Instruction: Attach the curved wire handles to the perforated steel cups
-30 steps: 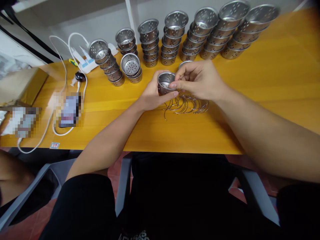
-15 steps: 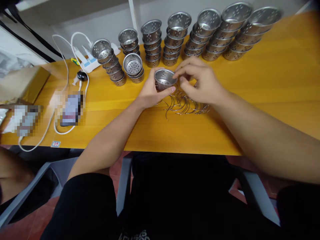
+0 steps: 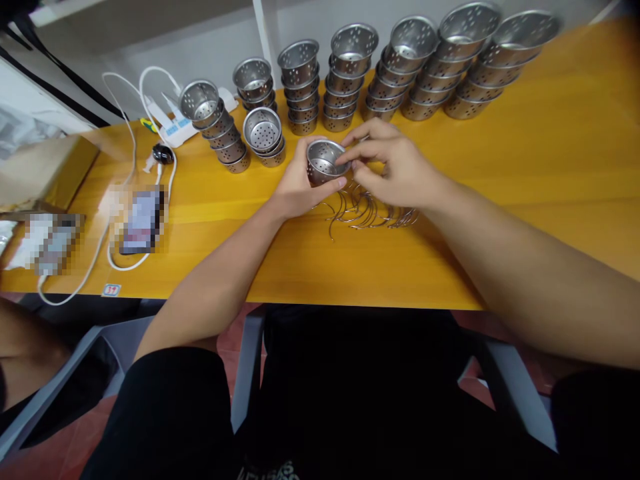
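Item in hand: one perforated steel cup (image 3: 323,160), held just above the yellow table (image 3: 525,173), near its middle and in front of the stacks. Left hand (image 3: 295,190) is curled round the cup's near side, thumb along the wall, closed on it. Right hand (image 3: 395,167) has fingertips pinched at the cup's rim; whether a wire sits between them cannot be told. Step, as judged: fitting a wire handle to the cup; the next move would call for seating the wire ends in the side holes while the left hand keeps the cup steady. Wire loops (image 3: 370,210): one loose pile under the right hand, too tangled to count. Cup stacks (image 3: 350,73) along the far edge: eight. Also present: one white power strip (image 3: 175,127) with cables, one phone (image 3: 140,220), blurred.
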Motion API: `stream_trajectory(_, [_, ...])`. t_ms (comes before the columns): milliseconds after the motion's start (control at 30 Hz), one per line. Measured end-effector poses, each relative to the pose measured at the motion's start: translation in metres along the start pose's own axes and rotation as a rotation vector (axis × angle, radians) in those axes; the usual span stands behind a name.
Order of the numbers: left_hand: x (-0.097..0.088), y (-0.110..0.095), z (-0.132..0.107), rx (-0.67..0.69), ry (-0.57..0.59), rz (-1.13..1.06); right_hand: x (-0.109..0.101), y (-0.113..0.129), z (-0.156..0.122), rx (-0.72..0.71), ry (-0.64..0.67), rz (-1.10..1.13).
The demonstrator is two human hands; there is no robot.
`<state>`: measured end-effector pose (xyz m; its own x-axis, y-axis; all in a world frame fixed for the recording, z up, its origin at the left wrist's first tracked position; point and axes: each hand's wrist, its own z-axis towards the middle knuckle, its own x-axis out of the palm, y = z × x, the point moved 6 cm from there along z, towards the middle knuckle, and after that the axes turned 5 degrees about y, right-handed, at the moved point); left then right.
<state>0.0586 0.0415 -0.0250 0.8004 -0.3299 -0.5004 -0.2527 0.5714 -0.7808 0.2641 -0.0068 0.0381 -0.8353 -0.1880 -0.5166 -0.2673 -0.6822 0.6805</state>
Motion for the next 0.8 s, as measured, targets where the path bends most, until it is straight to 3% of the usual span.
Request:
stream_trajectory(200, [0.001, 0.002, -0.001, 0.054, -0.005, 0.050, 0.010, -0.004, -0.003, -0.016, 0.044, -0.050])
stream_trajectory(433, [-0.004, -0.001, -0.002, 0.019, -0.029, 0.050, 0.003, 0.008, -0.003, 0.021, 0.013, -0.002])
stream_trajectory(533, [-0.022, -0.011, -0.004, 0.043, -0.084, 0.086, -0.003, 0.004, -0.003, -0.004, -0.055, -0.028])
stream_trajectory(667, [-0.060, -0.028, -0.005, 0.032, -0.237, 0.190, -0.011, -0.012, -0.005, -0.030, -0.188, -0.061])
stream_trajectory(800, [-0.085, -0.026, -0.002, -0.046, -0.333, 0.154, -0.015, -0.016, -0.006, 0.037, -0.195, 0.003])
